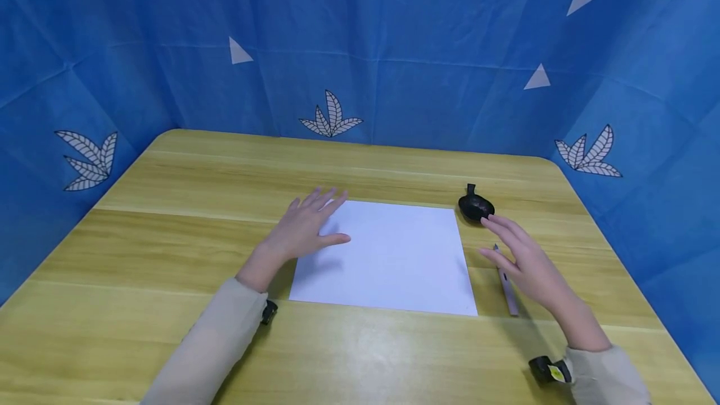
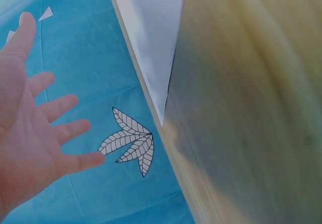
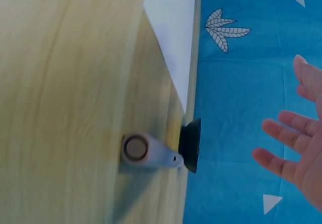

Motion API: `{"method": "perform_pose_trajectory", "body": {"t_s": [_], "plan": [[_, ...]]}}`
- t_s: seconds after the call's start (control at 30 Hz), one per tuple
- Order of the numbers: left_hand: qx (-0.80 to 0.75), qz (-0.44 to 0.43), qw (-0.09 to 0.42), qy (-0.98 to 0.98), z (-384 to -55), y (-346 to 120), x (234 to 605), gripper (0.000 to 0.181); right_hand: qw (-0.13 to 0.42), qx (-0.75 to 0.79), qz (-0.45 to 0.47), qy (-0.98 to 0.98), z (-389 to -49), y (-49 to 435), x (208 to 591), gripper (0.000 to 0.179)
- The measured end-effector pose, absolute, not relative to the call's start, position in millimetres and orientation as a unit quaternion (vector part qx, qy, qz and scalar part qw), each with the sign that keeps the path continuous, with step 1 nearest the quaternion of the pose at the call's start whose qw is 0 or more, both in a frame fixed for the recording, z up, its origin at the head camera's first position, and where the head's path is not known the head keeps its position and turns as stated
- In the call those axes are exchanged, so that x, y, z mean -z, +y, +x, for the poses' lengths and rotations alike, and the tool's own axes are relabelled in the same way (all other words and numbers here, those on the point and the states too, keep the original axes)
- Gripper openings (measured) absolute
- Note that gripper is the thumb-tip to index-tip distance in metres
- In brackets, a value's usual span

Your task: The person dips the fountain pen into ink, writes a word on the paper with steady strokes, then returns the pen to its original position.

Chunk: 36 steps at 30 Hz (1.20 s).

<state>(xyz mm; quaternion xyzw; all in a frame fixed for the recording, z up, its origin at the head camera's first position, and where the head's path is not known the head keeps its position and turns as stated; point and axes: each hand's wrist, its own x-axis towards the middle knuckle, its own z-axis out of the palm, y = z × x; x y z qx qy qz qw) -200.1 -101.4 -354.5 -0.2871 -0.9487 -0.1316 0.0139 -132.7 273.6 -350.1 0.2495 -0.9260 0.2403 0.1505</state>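
Observation:
A white sheet of paper (image 1: 388, 261) lies flat on the wooden table. My left hand (image 1: 306, 230) hovers over its left edge with fingers spread and straight; the left wrist view shows that hand (image 2: 35, 118) with a bare palm. To the right of the paper is a pale lilac pen (image 1: 508, 289), its dark tip pointing away from me. My right hand (image 1: 523, 261) is above the pen and partly covers it in the head view, fingers loosely extended, holding nothing. Just beyond those fingertips sits a black rounded object (image 1: 475, 206) with a short tab.
The wooden table (image 1: 169, 236) has rounded far corners. Blue curtains (image 1: 394, 30) with white leaf and triangle prints hang along its back and sides. Black wrist cameras sit at both sleeves, the right one (image 1: 548, 370) near the table's front right.

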Motion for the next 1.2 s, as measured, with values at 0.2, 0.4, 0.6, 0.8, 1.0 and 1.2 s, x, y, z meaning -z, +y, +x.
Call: {"method": "perform_pose_trajectory", "body": {"t_s": [0.2, 0.4, 0.6, 0.8, 1.0, 1.2], "plan": [[0.119, -0.289, -0.001, -0.950, -202, -103, 354, 0.076, 0.147, -0.234, 0.249, -0.928, -131, 282, 352, 0.049], [0.103, -0.287, -0.017, -0.952, -206, -107, 351, 0.076, 0.134, -0.234, 0.242, -0.932, -131, 288, 352, 0.046], [0.079, -0.285, -0.043, -0.954, -212, -115, 352, 0.082, 0.131, -0.228, 0.245, -0.933, -130, 292, 351, 0.045], [0.045, -0.292, -0.048, -0.954, -217, -122, 353, 0.088, 0.124, -0.225, 0.250, -0.934, -129, 294, 352, 0.046], [0.025, -0.297, -0.056, -0.953, -221, -126, 352, 0.090, 0.120, -0.222, 0.257, -0.933, -128, 296, 353, 0.046], [0.024, -0.304, -0.079, -0.949, -224, -129, 352, 0.090, 0.103, -0.223, 0.251, -0.936, -128, 298, 352, 0.046]]}}
